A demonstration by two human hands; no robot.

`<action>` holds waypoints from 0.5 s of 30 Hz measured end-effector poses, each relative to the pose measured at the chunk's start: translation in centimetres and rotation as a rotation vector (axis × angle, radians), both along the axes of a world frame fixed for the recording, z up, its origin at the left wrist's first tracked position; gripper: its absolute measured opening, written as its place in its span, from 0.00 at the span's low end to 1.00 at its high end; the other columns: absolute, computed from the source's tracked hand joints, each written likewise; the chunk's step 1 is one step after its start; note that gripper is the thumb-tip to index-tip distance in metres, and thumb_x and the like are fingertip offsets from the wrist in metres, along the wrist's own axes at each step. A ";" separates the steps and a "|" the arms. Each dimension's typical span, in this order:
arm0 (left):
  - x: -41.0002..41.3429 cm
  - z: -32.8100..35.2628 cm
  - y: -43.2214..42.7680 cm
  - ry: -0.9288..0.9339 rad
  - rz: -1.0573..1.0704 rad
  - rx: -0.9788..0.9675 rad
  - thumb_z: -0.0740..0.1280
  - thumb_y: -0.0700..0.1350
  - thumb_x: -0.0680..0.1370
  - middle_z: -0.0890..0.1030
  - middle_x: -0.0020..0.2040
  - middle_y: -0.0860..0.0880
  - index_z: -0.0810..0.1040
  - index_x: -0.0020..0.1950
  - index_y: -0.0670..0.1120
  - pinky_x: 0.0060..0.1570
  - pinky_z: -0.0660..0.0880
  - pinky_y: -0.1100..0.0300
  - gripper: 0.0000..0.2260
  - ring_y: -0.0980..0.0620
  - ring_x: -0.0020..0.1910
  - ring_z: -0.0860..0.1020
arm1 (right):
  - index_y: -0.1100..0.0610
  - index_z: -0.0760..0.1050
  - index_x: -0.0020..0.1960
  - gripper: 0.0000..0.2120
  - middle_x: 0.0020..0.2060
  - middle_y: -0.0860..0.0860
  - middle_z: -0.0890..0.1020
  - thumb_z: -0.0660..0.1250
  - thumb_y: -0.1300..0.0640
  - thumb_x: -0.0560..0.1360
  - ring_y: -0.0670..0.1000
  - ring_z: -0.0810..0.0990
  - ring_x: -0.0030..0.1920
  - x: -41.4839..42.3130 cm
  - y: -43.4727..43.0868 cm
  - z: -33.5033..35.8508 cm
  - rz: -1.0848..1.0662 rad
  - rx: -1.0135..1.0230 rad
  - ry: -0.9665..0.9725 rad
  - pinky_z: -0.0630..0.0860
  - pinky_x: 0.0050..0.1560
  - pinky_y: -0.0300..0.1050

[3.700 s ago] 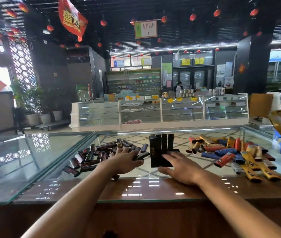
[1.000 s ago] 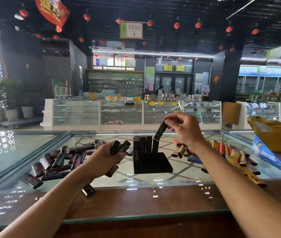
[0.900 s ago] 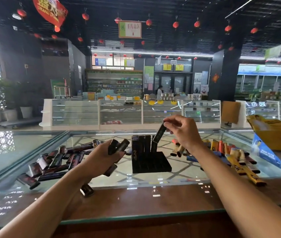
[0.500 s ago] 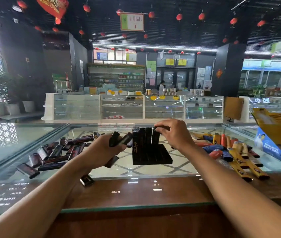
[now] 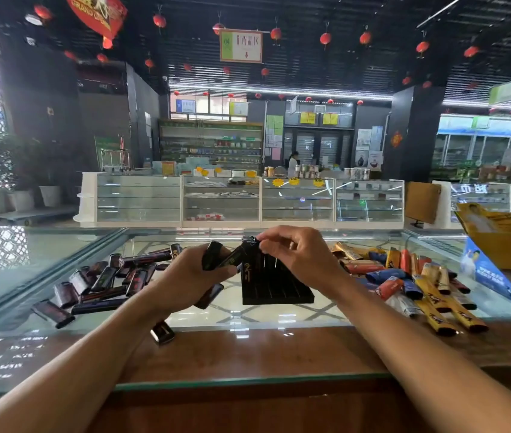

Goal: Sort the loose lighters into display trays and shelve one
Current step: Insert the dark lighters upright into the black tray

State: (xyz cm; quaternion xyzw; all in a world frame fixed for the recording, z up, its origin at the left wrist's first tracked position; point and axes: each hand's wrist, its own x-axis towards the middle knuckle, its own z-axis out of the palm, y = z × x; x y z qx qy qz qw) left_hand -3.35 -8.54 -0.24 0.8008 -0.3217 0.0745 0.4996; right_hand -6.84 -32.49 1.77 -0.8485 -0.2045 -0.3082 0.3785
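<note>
1. Reading the black display tray (image 5: 274, 287) first, we find it upright on the glass worktop (image 5: 248, 314), its slots running away from us, with a few dark lighters already standing at its far left end.
2. We hold a bunch of dark lighters (image 5: 223, 259) in our left hand (image 5: 191, 276), just left of the tray and touching its near corner; their long axes tilt up and to the right, tips aimed at the tray's top edge.
3. Our right hand (image 5: 298, 256) sits over the tray's far end, its grip pressed together on the tip of one lighter (image 5: 249, 240) at the top of the bunch.
4. We judge the next move as a short lift right and down into a free slot, so the right hand is the nearer one.
5. Loose dark lighters (image 5: 101, 282) lie left; a colourful pile (image 5: 410, 276) lies right.
</note>
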 end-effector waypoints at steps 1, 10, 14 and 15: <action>0.0 0.0 0.0 -0.011 -0.012 -0.010 0.75 0.46 0.78 0.75 0.33 0.43 0.80 0.50 0.41 0.35 0.72 0.52 0.09 0.49 0.31 0.74 | 0.55 0.85 0.56 0.11 0.48 0.45 0.86 0.73 0.52 0.77 0.38 0.82 0.47 -0.2 0.4 0.0 0.035 0.014 0.045 0.73 0.47 0.28; -0.1 -0.2 0.0 -0.077 -0.049 0.112 0.79 0.37 0.72 0.78 0.38 0.53 0.80 0.48 0.49 0.34 0.71 0.68 0.12 0.62 0.30 0.74 | 0.56 0.84 0.51 0.05 0.37 0.54 0.83 0.70 0.61 0.79 0.52 0.77 0.34 -0.5 -1.6 1.2 0.081 0.490 0.012 0.73 0.32 0.46; 0.3 -0.6 0.0 -0.053 -0.017 0.139 0.74 0.34 0.75 0.76 0.40 0.49 0.77 0.49 0.50 0.35 0.72 0.62 0.12 0.60 0.31 0.72 | 0.57 0.83 0.54 0.06 0.40 0.52 0.85 0.68 0.59 0.80 0.47 0.83 0.31 0.3 -4.3 1.1 -0.187 0.373 -0.139 0.81 0.31 0.54; 0.4 -0.6 -0.1 -0.042 -0.007 0.145 0.73 0.35 0.76 0.75 0.38 0.50 0.76 0.49 0.51 0.34 0.71 0.62 0.12 0.59 0.30 0.72 | 0.58 0.83 0.55 0.06 0.42 0.52 0.85 0.69 0.58 0.80 0.48 0.84 0.32 0.6 -4.6 0.8 -0.215 0.302 -0.134 0.83 0.32 0.54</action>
